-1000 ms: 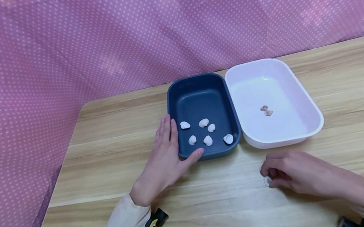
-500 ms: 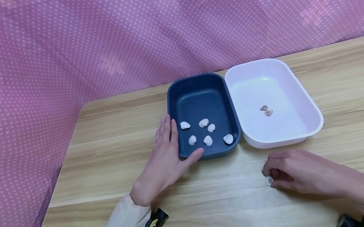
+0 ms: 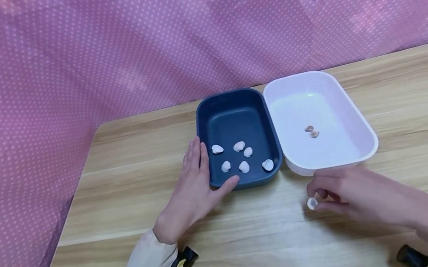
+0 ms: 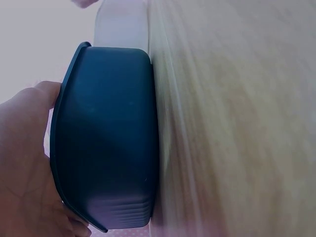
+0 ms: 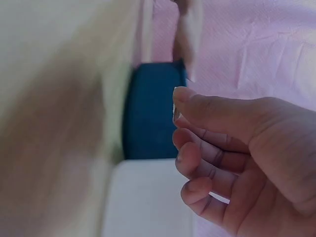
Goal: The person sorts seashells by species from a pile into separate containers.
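Between thumb and index finger my right hand (image 3: pixel 353 191) pinches a small white seashell (image 3: pixel 312 203), just off the table in front of the white tray. In the right wrist view only the shell's thin edge (image 5: pixel 176 106) shows by the thumb. My left hand (image 3: pixel 193 187) rests against the dark blue tray (image 3: pixel 248 183), fingers stretched along its left side and thumb on the front rim. Several white seashells (image 3: pixel 244 167) lie inside that tray, mostly in its near half. The white tray (image 3: pixel 331 153) touches its right side and holds two small brownish shells (image 3: pixel 314 134).
Both trays stand on a wood-grain table (image 3: pixel 138 154), towards its back edge. Behind it hangs a pink dotted cloth (image 3: pixel 182 32). Black devices are strapped at the left wrist (image 3: pixel 184 258) and the right wrist (image 3: pixel 413 257).
My right hand has lifted the seashell off the table and moved slightly towards the white tray. The left hand and both trays stay in place.
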Demonstrator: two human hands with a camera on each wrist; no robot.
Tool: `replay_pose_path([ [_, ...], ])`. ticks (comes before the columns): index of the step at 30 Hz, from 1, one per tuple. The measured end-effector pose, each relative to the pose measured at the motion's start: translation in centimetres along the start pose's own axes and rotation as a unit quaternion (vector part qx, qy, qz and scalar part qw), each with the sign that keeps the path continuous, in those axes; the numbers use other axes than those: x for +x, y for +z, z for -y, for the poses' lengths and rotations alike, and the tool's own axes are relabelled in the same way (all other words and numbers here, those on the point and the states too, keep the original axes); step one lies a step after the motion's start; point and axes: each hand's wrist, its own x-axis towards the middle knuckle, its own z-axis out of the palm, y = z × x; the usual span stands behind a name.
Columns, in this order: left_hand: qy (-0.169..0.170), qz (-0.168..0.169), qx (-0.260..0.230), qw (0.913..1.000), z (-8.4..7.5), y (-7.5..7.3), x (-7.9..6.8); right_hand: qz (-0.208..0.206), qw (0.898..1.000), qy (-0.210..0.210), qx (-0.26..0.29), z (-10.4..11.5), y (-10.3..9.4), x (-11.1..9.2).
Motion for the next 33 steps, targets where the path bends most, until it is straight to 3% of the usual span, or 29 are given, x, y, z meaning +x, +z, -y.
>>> replay_pose_path([
  [5,0.000,0.004,-0.003,1.0000,-0.1,0.0,0.0,-0.019,0.999,-0.004,-0.027,-0.7,-2.0,0.3],
  [15,-0.002,0.006,-0.004,1.0000,-0.1,-0.1,-0.1,-0.043,0.996,0.027,-0.074,-3.5,-4.5,1.8],
  [22,-0.003,0.004,-0.008,1.0000,0.0,0.0,-0.2,-0.016,0.994,0.090,-0.059,-5.7,-4.3,3.5],
  [33,-0.003,0.002,-0.003,1.0000,0.0,0.2,-0.1,-0.039,0.991,0.092,-0.094,-7.3,-3.1,4.5],
])
